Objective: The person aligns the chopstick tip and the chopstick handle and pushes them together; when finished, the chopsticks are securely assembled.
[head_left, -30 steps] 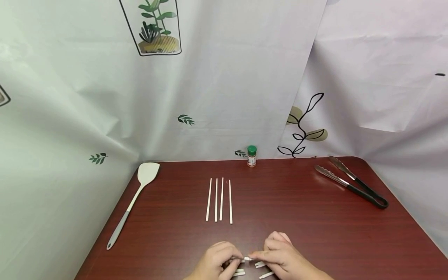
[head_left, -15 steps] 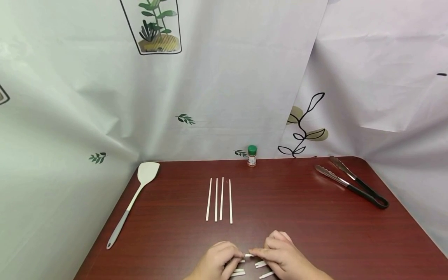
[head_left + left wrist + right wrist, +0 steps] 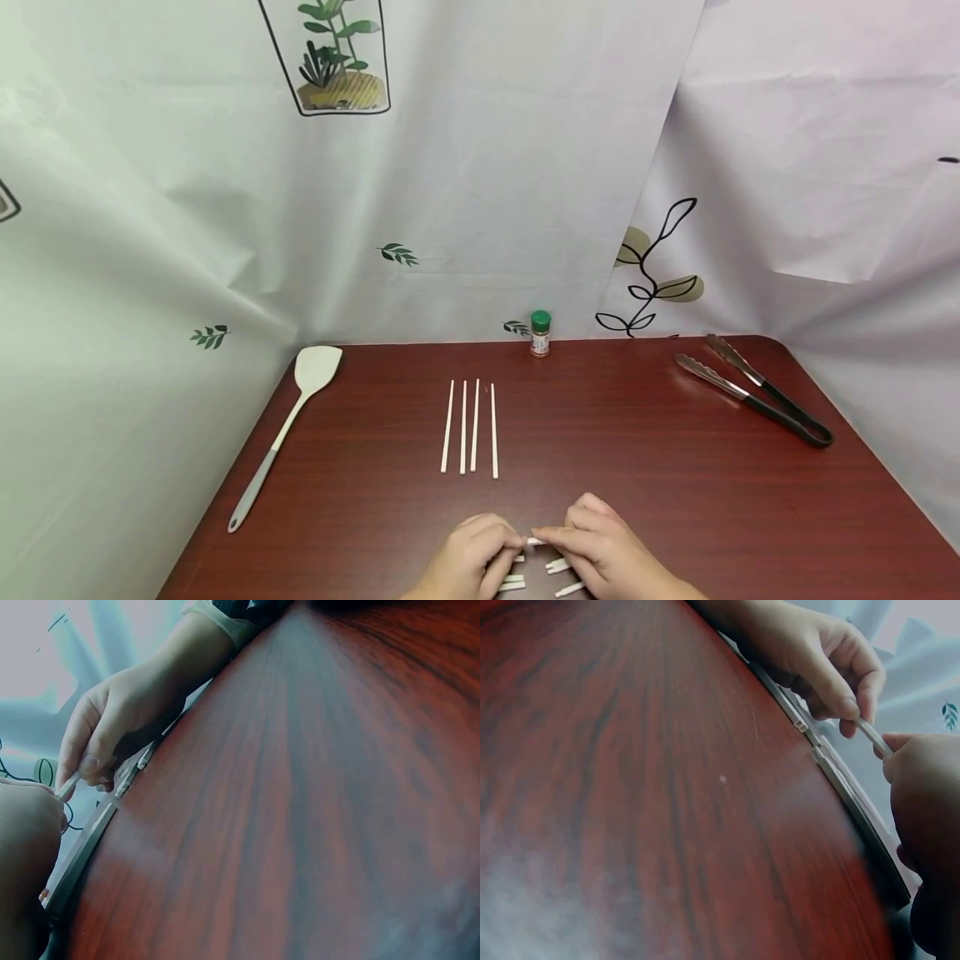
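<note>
A short length of thin white stick (image 3: 535, 542) spans the gap between my two hands near the front of the table. My left hand (image 3: 472, 554) pinches one end between thumb and fingers. On the other side, my right hand (image 3: 607, 546) pinches it too, index finger stretched along it. The right wrist view shows the stick (image 3: 871, 736) raised above the tabletop. Below the hands lie more white pieces: several ends (image 3: 513, 586) by the left hand and notched ends (image 3: 557, 567) by the right. The hands hide most of their length.
Several long white sticks (image 3: 493, 431) lie side by side mid-table. A white spatula (image 3: 317, 371) lies left, metal tongs (image 3: 757, 392) with black handles lie right. A small green-capped spice jar (image 3: 540, 335) stands at the back edge of the reddish-brown table (image 3: 360, 492), before a patterned curtain.
Both hands and the held stick have shifted slightly away from the front edge. The grip stays the same, and the pieces on the table have not moved.
</note>
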